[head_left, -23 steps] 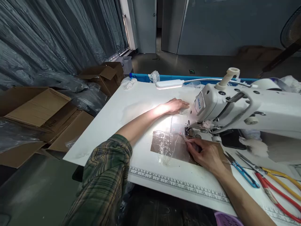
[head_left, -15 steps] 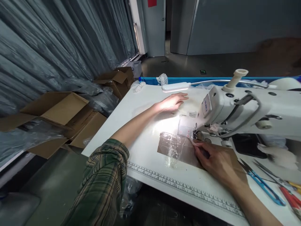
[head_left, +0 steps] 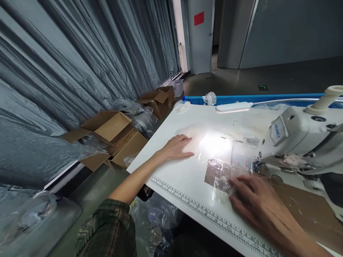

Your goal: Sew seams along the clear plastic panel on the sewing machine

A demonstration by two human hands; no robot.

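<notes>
My left hand [head_left: 177, 147] lies on the white table with its fingers stretched out and nothing in it. Thumb and fingers apart, my right hand [head_left: 258, 198] is blurred by motion; its fingertips are over or touching the right part of a shiny clear plastic sheet [head_left: 216, 173] that looks brown underneath. Whether they press on it I cannot tell. Behind that hand stands a white sewing machine [head_left: 297, 139], its needle area partly hidden. A brown board or sheet [head_left: 308, 207] shows beneath it, at the right.
A ruler scale [head_left: 203, 210] runs along the front edge of the table [head_left: 171, 167]. At the back lies a white lamp [head_left: 233, 107], near a white net bundle [head_left: 210, 98]. Open cardboard boxes [head_left: 112, 128] and plastic bags stand on the floor to the left.
My left hand has come back from beside the machine toward the table's left side. The right hand has left the needle area and moved over the plastic sheet. My view has turned left.
</notes>
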